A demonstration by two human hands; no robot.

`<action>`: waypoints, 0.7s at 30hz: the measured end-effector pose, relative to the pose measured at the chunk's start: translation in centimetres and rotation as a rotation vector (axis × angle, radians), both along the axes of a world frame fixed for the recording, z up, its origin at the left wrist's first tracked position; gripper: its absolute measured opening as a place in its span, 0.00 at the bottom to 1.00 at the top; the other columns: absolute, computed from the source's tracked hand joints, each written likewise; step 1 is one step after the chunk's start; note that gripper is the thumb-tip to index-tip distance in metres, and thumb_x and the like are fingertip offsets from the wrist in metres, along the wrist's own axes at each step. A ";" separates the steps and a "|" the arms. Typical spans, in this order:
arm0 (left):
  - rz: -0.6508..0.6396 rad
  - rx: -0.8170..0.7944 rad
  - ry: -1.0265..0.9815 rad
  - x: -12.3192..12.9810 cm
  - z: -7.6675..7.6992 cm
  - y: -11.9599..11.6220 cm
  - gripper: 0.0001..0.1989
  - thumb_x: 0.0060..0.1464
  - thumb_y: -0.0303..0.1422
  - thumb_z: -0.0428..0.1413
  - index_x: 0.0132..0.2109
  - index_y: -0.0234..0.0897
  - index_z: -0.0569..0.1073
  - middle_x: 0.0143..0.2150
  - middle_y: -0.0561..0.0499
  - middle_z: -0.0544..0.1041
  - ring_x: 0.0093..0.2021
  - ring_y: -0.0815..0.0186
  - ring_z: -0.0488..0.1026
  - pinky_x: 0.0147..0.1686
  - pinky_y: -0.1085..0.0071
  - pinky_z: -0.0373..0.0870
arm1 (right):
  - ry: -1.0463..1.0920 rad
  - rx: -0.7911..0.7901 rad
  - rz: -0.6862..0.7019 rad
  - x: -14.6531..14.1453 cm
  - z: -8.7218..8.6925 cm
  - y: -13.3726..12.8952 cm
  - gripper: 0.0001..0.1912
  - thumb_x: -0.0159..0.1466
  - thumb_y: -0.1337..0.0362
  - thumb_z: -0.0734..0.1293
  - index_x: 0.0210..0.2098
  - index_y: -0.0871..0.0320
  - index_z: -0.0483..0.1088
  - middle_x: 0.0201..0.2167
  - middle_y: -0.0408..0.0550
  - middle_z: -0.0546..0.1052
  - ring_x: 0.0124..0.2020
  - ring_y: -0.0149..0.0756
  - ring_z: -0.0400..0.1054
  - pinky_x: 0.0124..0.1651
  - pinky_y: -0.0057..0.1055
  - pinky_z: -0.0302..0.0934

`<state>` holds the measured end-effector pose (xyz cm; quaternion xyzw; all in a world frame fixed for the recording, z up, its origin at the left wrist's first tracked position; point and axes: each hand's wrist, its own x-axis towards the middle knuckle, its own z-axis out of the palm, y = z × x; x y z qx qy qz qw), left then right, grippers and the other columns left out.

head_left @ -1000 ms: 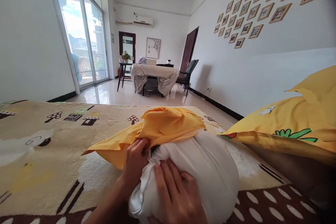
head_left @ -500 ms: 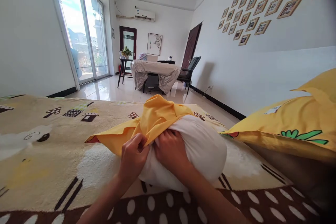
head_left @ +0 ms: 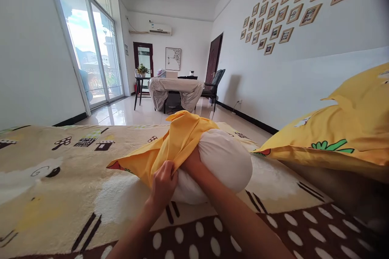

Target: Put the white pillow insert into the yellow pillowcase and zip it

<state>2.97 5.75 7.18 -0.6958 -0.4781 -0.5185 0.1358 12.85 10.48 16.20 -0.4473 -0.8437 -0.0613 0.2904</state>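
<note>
A white pillow [head_left: 229,158] lies on the printed blanket in front of me, its left part covered by a yellow pillowcase [head_left: 182,135]. My left hand [head_left: 164,180] is closed on the lower edge of the pillowcase's opening, fingers pinched on the cloth. Between the case and the pillow, my right hand [head_left: 192,164] reaches in under the yellow fabric. Its fingers are hidden there, so their hold cannot be made out. To the left, a corner of the case with a red print lies spread on the blanket.
The cream blanket [head_left: 75,186] has a brown dotted border nearest me. At the right lies a plump yellow pillow [head_left: 300,133] with a green print. Beyond the bed's far edge stand a covered table [head_left: 176,85] and a black chair [head_left: 216,85].
My right hand has slid deeper under the pillowcase, and its fingers no longer show. The yellow case now covers more of the pillow's left side. My left hand still grips its edge.
</note>
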 end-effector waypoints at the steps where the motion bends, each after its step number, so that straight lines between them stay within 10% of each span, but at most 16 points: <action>1: 0.016 0.023 -0.012 -0.3 -0.4 0.4 0.06 0.52 0.23 0.47 0.31 0.38 0.62 0.24 0.57 0.66 0.23 0.71 0.64 0.27 0.76 0.60 | -0.030 0.022 -0.005 0.0 -0.1 -0.5 0.18 0.68 0.60 0.56 0.54 0.59 0.65 0.45 0.52 0.75 0.48 0.44 0.65 0.56 0.40 0.55; 6: 0.052 0.089 -0.070 -0.9 -1.6 0.8 0.10 0.54 0.23 0.46 0.27 0.39 0.58 0.20 0.57 0.62 0.20 0.70 0.62 0.25 0.75 0.58 | -0.361 0.159 -0.055 1.4 -2.6 -5.6 0.14 0.63 0.71 0.58 0.43 0.64 0.73 0.40 0.58 0.77 0.45 0.45 0.68 0.56 0.42 0.55; 12: 0.056 0.147 -0.167 -1.2 0.4 0.4 0.10 0.52 0.22 0.47 0.27 0.39 0.57 0.19 0.59 0.59 0.19 0.72 0.59 0.22 0.77 0.56 | -0.333 0.521 -0.150 4.4 -8.0 -13.0 0.26 0.64 0.65 0.58 0.61 0.61 0.60 0.63 0.60 0.60 0.62 0.56 0.54 0.60 0.52 0.45; 21: -0.052 0.305 -0.038 -1.2 2.1 -1.7 0.11 0.58 0.24 0.48 0.27 0.39 0.59 0.19 0.59 0.61 0.19 0.72 0.61 0.24 0.76 0.58 | -0.294 0.675 -0.018 2.2 -9.7 -5.2 0.20 0.65 0.67 0.59 0.56 0.64 0.65 0.57 0.61 0.67 0.62 0.50 0.55 0.60 0.47 0.49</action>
